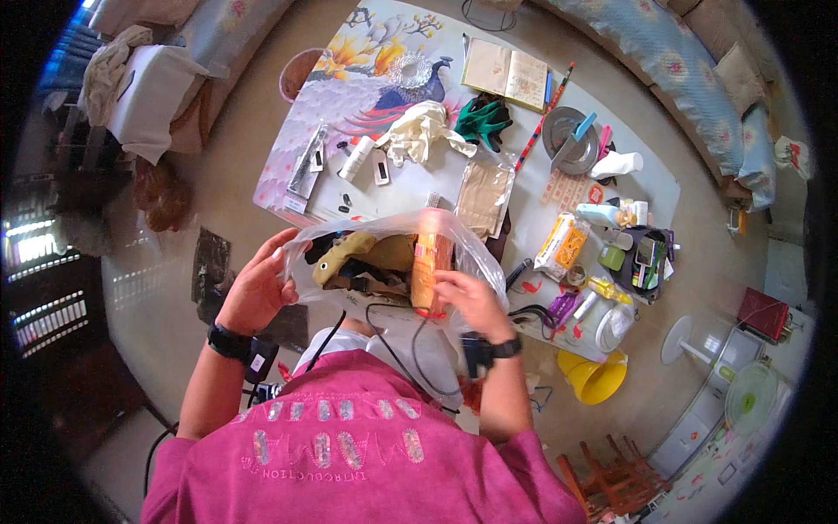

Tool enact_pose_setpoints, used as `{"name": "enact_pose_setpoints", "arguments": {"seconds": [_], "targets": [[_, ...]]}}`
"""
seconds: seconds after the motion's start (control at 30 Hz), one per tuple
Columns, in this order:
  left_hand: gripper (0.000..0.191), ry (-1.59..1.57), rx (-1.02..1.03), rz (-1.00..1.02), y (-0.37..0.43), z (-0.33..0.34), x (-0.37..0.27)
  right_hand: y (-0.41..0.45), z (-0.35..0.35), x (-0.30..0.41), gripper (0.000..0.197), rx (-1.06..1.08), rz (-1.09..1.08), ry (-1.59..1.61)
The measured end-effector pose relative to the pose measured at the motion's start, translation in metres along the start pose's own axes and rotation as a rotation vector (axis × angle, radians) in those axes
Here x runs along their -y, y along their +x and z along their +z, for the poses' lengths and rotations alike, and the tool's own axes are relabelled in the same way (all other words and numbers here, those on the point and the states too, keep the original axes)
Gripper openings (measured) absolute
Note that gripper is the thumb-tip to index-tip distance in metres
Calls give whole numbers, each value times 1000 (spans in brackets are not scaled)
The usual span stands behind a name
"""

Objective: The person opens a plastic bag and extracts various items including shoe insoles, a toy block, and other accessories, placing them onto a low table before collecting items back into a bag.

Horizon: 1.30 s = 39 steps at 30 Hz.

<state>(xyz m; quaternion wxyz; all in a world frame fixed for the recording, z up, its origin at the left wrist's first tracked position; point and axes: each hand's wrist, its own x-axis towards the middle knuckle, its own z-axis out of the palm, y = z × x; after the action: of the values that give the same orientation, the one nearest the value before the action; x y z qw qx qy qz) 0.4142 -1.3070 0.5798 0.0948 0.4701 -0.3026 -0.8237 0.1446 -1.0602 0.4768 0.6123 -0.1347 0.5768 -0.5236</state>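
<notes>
A clear plastic bag [481, 255] stands spread open in front of me at the table's near edge. My left hand [255, 288] pinches its left rim between thumb and fingers. Inside the bag, my right hand [473, 302], blurred by motion, has its fingers on the right side of a long orange package [429, 262]. That package lies lengthwise, its far end under the bag's rim. Beside it in the bag is a yellowish animal-shaped item [345, 257] with an eye. Dark items [366, 274] sit partly hidden below it.
Beyond the bag, the table [399, 187] bears white gloves [419, 131], green gloves [483, 121], an open notebook [507, 72] and a brown packet [483, 193]. Rightward are a wipes pack [562, 245], a grey plate [556, 134] and a dark basket [645, 262]. Black cables [393, 347] cross my lap.
</notes>
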Motion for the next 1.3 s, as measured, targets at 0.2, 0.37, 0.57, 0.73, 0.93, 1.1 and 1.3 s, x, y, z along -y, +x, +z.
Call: {"name": "enact_pose_setpoints", "arguments": {"seconds": [0.2,0.37,0.57,0.73,0.93,1.1,1.3], "targets": [[51,-43,1,-52,8,15,1,68,-176,-95,25,-759,-155,493],[52,-28,-36,-46,3,18,2,134,-169,-175,72,-645,419,104],[53,-20,41,-40,0,18,7,116,-182,-200,41,-547,387,-305],[57,-11,57,-26,-9,10,9,57,-164,-114,34,-899,-218,-505],[56,29,82,-8,-14,17,9,-43,-98,15,20,-889,-609,-756],[56,91,175,5,-14,10,17,-86,-8,65,29,-834,-777,11],[59,80,205,-15,-20,6,24,-87,56,31,32,-799,-678,86]]}}
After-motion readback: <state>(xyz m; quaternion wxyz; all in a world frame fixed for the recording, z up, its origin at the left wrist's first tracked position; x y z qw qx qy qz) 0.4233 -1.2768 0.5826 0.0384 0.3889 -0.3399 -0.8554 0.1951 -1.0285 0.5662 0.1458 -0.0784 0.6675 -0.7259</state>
